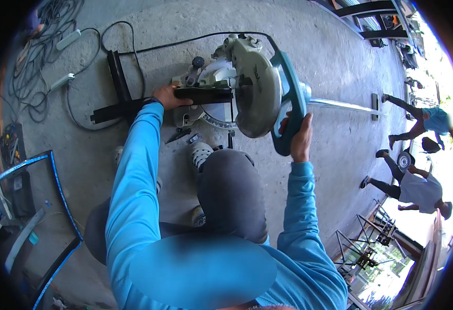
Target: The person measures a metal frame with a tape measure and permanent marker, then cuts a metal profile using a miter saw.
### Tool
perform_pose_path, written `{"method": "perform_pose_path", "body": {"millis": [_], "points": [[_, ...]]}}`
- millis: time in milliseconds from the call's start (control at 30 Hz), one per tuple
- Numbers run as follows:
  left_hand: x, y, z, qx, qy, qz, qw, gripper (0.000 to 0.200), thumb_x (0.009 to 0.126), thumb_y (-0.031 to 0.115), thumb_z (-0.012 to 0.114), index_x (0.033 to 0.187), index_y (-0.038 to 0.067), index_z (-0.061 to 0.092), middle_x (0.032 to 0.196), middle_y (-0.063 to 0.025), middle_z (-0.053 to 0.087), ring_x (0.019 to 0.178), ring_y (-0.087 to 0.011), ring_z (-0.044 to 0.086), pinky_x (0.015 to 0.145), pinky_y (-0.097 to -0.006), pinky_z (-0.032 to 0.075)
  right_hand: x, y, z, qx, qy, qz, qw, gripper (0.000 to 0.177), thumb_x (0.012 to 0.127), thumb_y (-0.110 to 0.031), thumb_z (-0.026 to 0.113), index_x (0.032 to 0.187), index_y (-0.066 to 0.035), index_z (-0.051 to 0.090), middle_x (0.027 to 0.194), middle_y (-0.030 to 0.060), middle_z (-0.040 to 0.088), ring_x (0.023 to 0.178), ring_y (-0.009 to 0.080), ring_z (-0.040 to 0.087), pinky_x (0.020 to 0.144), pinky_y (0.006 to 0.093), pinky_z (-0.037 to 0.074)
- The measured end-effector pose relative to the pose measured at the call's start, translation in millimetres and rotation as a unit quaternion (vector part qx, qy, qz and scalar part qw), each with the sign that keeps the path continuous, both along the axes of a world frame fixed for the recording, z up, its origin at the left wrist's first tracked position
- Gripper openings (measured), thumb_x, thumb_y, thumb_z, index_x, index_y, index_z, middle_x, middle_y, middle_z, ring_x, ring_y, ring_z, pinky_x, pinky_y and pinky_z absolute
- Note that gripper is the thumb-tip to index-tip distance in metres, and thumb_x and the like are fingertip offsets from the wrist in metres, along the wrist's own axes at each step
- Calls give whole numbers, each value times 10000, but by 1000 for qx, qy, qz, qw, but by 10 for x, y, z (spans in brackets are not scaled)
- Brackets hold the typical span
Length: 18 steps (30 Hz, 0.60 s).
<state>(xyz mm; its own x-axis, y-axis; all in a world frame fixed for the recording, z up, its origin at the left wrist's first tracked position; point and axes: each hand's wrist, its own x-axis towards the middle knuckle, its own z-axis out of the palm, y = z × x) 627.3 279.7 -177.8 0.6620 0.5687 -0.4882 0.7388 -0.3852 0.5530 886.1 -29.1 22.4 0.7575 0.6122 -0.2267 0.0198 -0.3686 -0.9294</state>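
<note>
A mitre saw [257,101] stands on the concrete floor in front of me, its round blade guard beside the teal handle [291,82]. My right hand [302,138] is closed around the lower part of that handle. My left hand [168,97] presses a dark metal bar [211,95] against the saw's base, fingers wrapped over it. The bar's right end reaches the guard, where the blade itself is hard to make out. Below the bar, the curved scale [217,120] of the saw table shows.
Dark metal pieces [119,77] lie crossed on the left. A black cord [200,36] runs behind the saw toward tangled cables [35,72] and power strips [69,40]. A blue-edged frame [56,175] lies lower left. Two people [417,186] walk at right, past a long metal rod [345,106].
</note>
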Motion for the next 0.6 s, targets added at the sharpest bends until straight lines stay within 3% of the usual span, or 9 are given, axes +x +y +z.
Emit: {"method": "perform_pose_path", "body": {"millis": [133,200,300,333,400,533,600], "points": [[-384,-10,-144,6,-41,-29,999,999,690,722,809,1386,41,586,1215,-210,716,1154,-371,679,1026,-436,507,121,359,575,4,26,-6,1000,813,1056,-684,284,1247,20,643,962,138,708,752,191,680,658,317,545],[-635,37,-33,-32,-45,-34,998,934,723,705,798,1313,1,633,1173,-189,729,1106,-332,689,994,-419,511,274,475,766,36,-41,14,998,767,1068,-655,310,1309,1,628,1087,142,703,879,202,681,733,322,549],[-871,91,468,-173,-42,-25,984,749,809,649,769,1123,-30,743,1049,-131,743,981,-208,665,924,-369,496,426,579,892,103,-289,-32,951,621,1085,-566,405,1319,-36,628,1178,145,685,996,195,645,831,347,530],[-935,92,582,-172,-44,-29,984,753,812,649,767,1135,-30,741,1043,-132,742,974,-210,664,925,-367,494,385,618,964,148,-341,-60,926,568,1086,-535,442,1312,-51,636,1182,148,681,1008,186,634,855,355,523],[-1051,130,757,-170,-53,-35,983,761,817,650,763,1157,-31,736,1031,-134,740,961,-213,660,927,-364,491,120,621,1185,240,-453,-103,852,339,1075,-338,578,1260,-66,660,1087,106,685,938,167,631,793,277,509],[-1169,109,1197,-183,-67,-78,978,750,856,655,728,1166,-27,746,1016,-123,757,971,-180,661,912,-327,491,-559,359,1266,370,-279,-20,886,182,1030,-82,628,1203,-51,673,963,33,672,824,106,600,717,255,481],[-1175,41,1474,-209,-74,-92,971,710,887,653,689,1088,-25,754,920,-58,719,914,-146,615,877,-315,466,-792,159,1222,251,-226,70,939,159,991,-36,649,1146,-29,687,963,59,678,813,111,610,714,261,487]]}}
